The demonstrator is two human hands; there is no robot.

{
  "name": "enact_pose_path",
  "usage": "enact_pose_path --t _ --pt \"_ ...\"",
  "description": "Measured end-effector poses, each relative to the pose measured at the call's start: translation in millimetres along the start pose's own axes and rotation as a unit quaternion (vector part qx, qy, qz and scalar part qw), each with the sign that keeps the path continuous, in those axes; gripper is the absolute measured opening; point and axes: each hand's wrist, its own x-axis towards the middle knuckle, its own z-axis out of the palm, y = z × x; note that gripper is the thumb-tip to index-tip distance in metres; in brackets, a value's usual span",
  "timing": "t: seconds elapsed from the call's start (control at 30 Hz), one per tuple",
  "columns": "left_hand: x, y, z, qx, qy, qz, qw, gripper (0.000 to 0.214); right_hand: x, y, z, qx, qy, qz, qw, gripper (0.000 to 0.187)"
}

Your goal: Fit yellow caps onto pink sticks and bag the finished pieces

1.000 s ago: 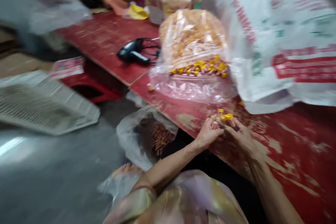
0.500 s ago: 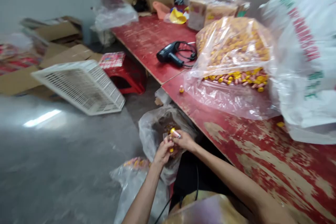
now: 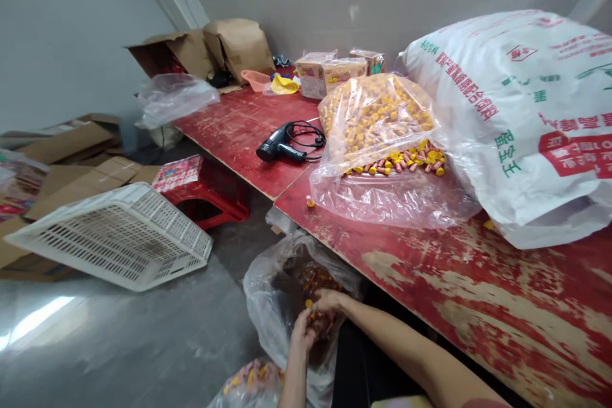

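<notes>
My left hand (image 3: 301,331) and my right hand (image 3: 327,301) meet at the mouth of a transparent plastic bag (image 3: 270,296) beside the table edge. The bag holds many small yellow-capped tubes with reddish bodies. My left fingers curl around some of these tubes, and my right fingers rest over them, partly hiding them. A second plastic bag of tubes (image 3: 251,386) lies lower down. A single loose tube (image 3: 310,201) stands on the red table (image 3: 478,287), well beyond my hands.
A large plastic bag of yellow-capped tubes (image 3: 377,118) and a white printed sack (image 3: 519,118) fill the table's right side. A black heat gun (image 3: 280,148), cartons (image 3: 325,73), a white plastic crate (image 3: 109,236) and a red stool (image 3: 210,194) stand nearby.
My hands have moved from the table top, over the bag, and down to its mouth. The view has swung left and up and is now sharper.
</notes>
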Motion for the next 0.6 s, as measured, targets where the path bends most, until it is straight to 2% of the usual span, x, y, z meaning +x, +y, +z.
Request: enact_pose_path --t 0.1,0.17,0.27,0.33,0.4,0.47,0.5,0.57,0.6 --pt "-5.0 18.2 5.6 -0.006 0.064 0.031 0.997 0.021 -15.5 -4.5 -7.1 -0.05 0.007 -0.043 0.998 0.005" --pt "-14.5 38.7 15.5 -0.011 0.092 0.075 0.993 0.017 -37.6 -7.9 -13.6 -0.068 0.017 -0.098 0.993 0.006" --pt "-39.5 79.0 47.0 0.04 0.09 0.236 0.967 0.021 -90.1 -8.7 -27.0 -0.111 0.073 -0.227 0.965 0.012" --pt "-58.6 107.7 81.7 0.112 0.056 0.367 0.922 0.023 -133.6 -2.9 -39.1 -0.113 0.121 -0.299 0.94 0.02" --pt "-72.2 134.1 127.0 0.176 0.011 0.46 0.87 0.02 -177.6 10.0 -53.7 -0.079 0.17 -0.322 0.928 0.025" --pt "-75.2 156.7 180.3 0.255 -0.014 0.527 0.811 0.018 -217.1 29.9 -69.7 -0.045 0.233 -0.302 0.923 0.026" --pt "-72.2 166.4 208.7 0.314 -0.014 0.554 0.771 0.018 -234.1 42.0 -77.6 -0.033 0.275 -0.285 0.917 0.027" --pt "-60.0 182.1 265.1 0.439 -0.005 0.586 0.681 0.021 -262.5 68.6 -92.1 -0.005 0.37 -0.254 0.894 0.029" --pt "-52.4 188.0 291.6 0.483 -0.007 0.592 0.645 0.023 -274.3 82.2 -98.2 0.015 0.42 -0.237 0.876 0.029"
